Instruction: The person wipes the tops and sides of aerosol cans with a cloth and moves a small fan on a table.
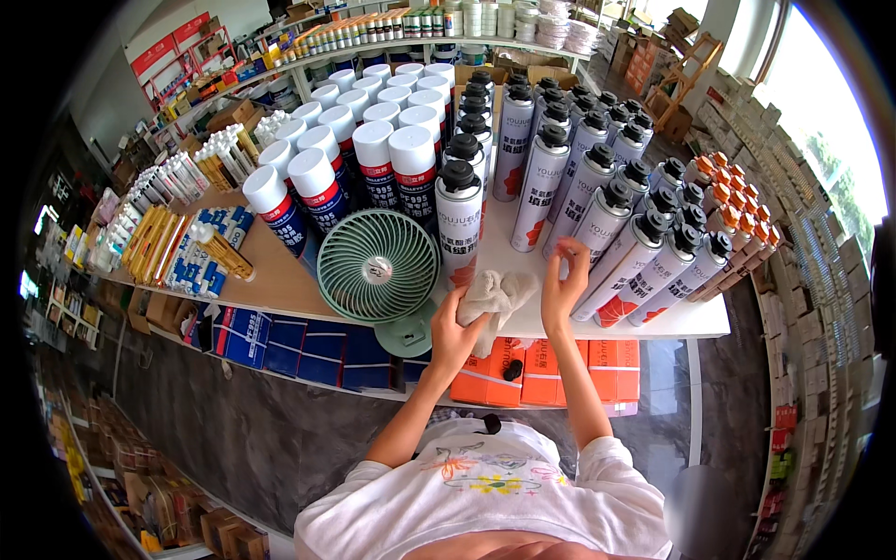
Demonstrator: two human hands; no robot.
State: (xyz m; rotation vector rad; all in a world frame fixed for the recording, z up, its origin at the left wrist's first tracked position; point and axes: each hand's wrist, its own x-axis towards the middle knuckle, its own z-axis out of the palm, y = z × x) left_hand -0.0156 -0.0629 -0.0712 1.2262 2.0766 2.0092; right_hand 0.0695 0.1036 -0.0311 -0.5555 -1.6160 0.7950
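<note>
Cloth (pixel 499 295), pale and crumpled, is held by the left hand (pixel 455 329) in the head view. Its fingers are closed around the left side of the cloth, so the soft stuff is pinched and bunched up. One end of it is left hanging down past the front edge of the white table (pixel 523 319). The right hand (pixel 567 278) is held up just to the right of the cloth, by the front of the tall grey cans (pixel 543 191) with black caps. Its fingers are loosely bent and part open; whether a can is touched by them cannot be told. One grey can (pixel 459 224) is seen standing just behind the cloth. On the left, a round green fan (pixel 378 266) is set near the left hand, and blue cans (pixel 378 168) with white caps are lined up behind it. More cans (pixel 737 210) with orange tops are packed together at the far right. Under the table, orange boxes (pixel 553 383) are stacked, with a small black cap (pixel 512 370) seen by them, and blue boxes (pixel 297 345) are placed further left.
</note>
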